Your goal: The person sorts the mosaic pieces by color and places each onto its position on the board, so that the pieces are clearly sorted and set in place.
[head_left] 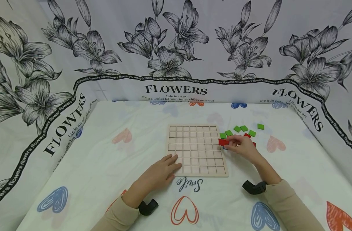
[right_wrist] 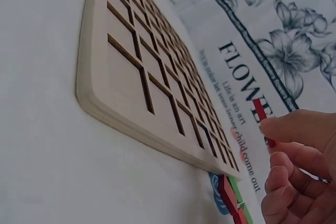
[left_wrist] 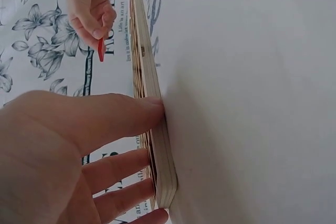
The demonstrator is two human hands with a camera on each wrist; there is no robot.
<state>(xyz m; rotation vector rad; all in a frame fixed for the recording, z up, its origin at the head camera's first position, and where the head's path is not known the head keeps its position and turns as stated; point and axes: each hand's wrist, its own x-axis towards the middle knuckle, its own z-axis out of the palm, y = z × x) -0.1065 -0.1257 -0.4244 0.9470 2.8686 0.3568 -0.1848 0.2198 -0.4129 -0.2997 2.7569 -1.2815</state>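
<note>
A pale wooden grid board (head_left: 196,150) lies flat on the heart-print tablecloth, its square cells bare. My left hand (head_left: 163,170) rests on the board's near left corner with straight fingers (left_wrist: 105,119) pressing its edge (left_wrist: 157,129). My right hand (head_left: 241,146) hovers just right of the board and pinches a red square tile (head_left: 223,142) between thumb and fingers; the same red tile (left_wrist: 100,50) shows edge-on in the left wrist view and as a red tile (right_wrist: 261,112) above my fingertips in the right wrist view. Several green tiles (head_left: 241,129) and red tiles (right_wrist: 231,198) lie beside the board.
The tablecloth (head_left: 106,154) with coloured hearts covers the table. A flower-print cloth (head_left: 176,48) with "FLOWERS" lettering hangs round the back and both sides. Black wrist mounts (head_left: 254,187) sit by each sleeve.
</note>
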